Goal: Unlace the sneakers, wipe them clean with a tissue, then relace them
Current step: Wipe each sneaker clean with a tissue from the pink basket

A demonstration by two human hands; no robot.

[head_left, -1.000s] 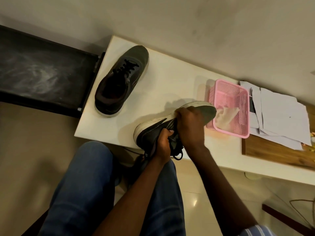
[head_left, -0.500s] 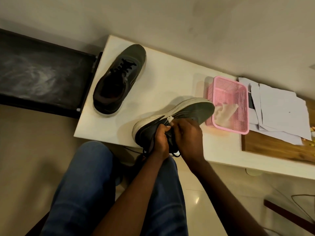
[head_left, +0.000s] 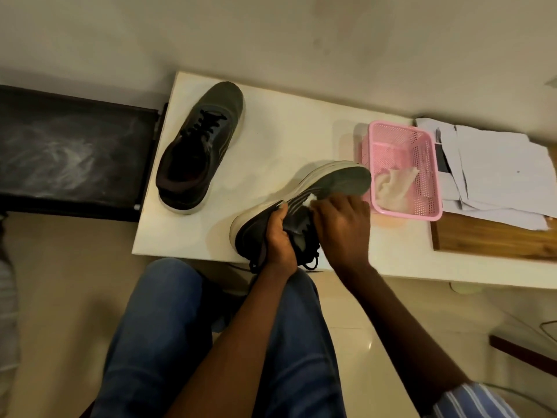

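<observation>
Left hand (head_left: 278, 236): grips the tilted sneaker (head_left: 301, 206) at its collar, at the table's near edge; right hand (head_left: 342, 218): presses a tissue (head_left: 310, 198) to its side. Risk: dangling laces (head_left: 310, 260) snagging, or the shoe slipping floorward. Surroundings: pink basket (head_left: 422, 212) with crumpled tissue just beyond the right hand, crowding the toe; second sneaker (head_left: 202, 146), laced, well left; papers (head_left: 497, 167) farther right.

Dark grey sneaker (head_left: 301, 206) w/ off-white sole, white tissue (head_left: 309, 200) on it; 2nd dark grey sneaker (head_left: 202, 146) at 10 o'clock, black laces; pink mesh basket (head_left: 405, 170) at 2; blue jeans (head_left: 168, 342).
</observation>
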